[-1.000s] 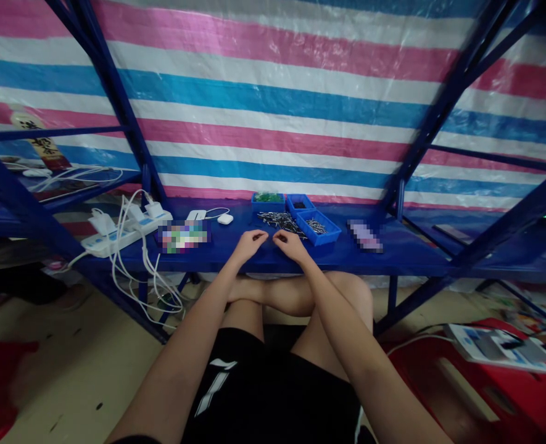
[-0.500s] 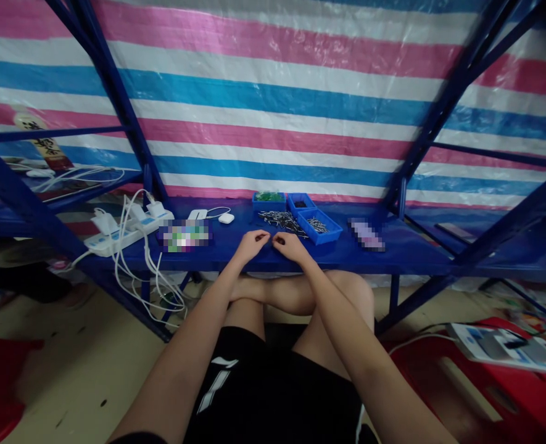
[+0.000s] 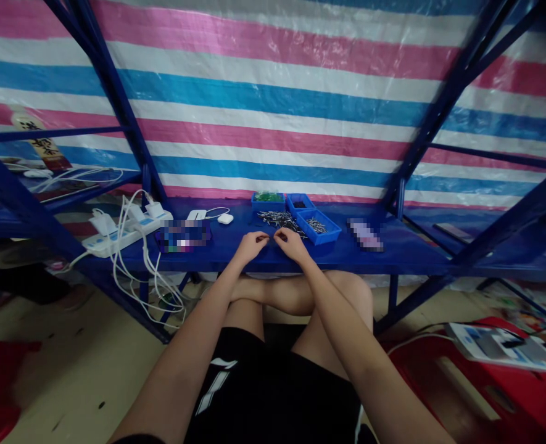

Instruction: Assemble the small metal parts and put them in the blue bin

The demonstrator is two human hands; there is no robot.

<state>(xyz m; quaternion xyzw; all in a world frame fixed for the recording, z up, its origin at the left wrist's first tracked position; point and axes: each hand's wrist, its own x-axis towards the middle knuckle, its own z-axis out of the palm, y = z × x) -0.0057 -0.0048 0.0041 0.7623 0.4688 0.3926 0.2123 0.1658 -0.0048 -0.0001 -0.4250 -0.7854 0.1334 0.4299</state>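
Observation:
My left hand (image 3: 253, 244) is closed in a pinch above the front of the blue table (image 3: 217, 243). Close by, my right hand (image 3: 290, 241) is pinched too, its fingertips facing the left ones across a small gap. Whatever the fingers hold is too small to make out. Just beyond them lies a loose pile of thin dark and silvery pieces (image 3: 279, 221). To its right, a blue bin (image 3: 330, 237) contains similar thin metal pieces. Behind stand a blue bin (image 3: 268, 206) with green bits and a smaller blue bin (image 3: 295, 208) with dark bits.
A white power strip (image 3: 124, 234) with plugs and hanging cables occupies the table's left end. Near it are a blurred-out phone-like item (image 3: 184, 236) and a white earphone case (image 3: 225, 219). Another blurred item (image 3: 365, 235) lies right. Blue frame posts (image 3: 115, 92) rise on both sides.
Both hands stay at almost the same spot, with the fingers shifting slightly. The bins and the pile look unchanged; the view has moved a little.

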